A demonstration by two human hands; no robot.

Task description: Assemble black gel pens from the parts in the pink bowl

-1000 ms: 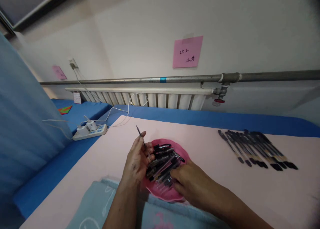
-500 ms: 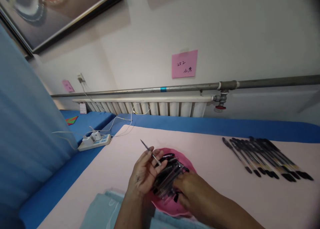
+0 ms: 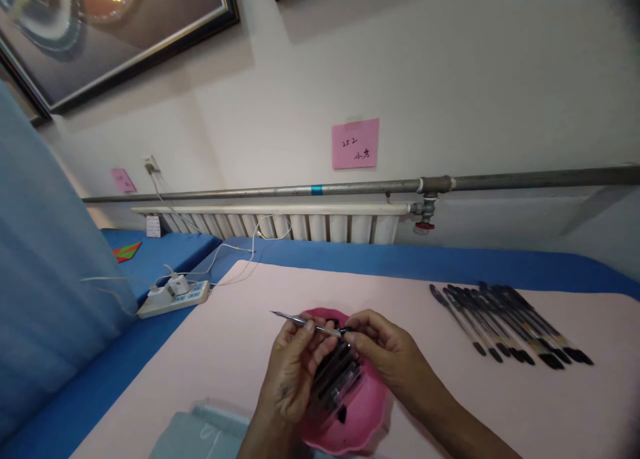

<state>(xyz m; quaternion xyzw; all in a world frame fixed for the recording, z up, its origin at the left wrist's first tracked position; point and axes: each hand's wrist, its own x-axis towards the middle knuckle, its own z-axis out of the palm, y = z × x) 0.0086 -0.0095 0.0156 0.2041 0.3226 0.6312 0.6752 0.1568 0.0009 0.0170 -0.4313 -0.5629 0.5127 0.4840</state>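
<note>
At far left a curtain [image 3: 55,265] hangs beside the blue bed [image 3: 125,352]. A power strip [image 3: 175,300] sits on the bare blue edge, just off the pink sheet [image 3: 220,339], which leaves its plugs and cords beside the work area. A folded cloth [image 3: 200,435] lies at the near side, left of the forearms.

The left hand [image 3: 295,372] is raised over the bowl's left side, partly curled, with a slim pen [image 3: 290,319] between thumb and fingers. The pen slants, its point far left and its rear end to the right; held by the middle, both ends are free.

Under the hands stands the bowl [image 3: 367,405], pink and wavy-rimmed, containing a heap of pen parts [image 3: 340,379], blurred. Its walls presumably keep them from rolling off, and its near position puts them within easy reach.

The right hand [image 3: 387,352] meets the pen's rear end, thumb and fingertips pinched around a small dark piece [image 3: 345,329]; whether that is joined to the pen I cannot tell.

Well to the right, a row of pens [image 3: 500,319] lies side by side on the sheet, apart from the heap, probably so the two groups do not mix.
</note>
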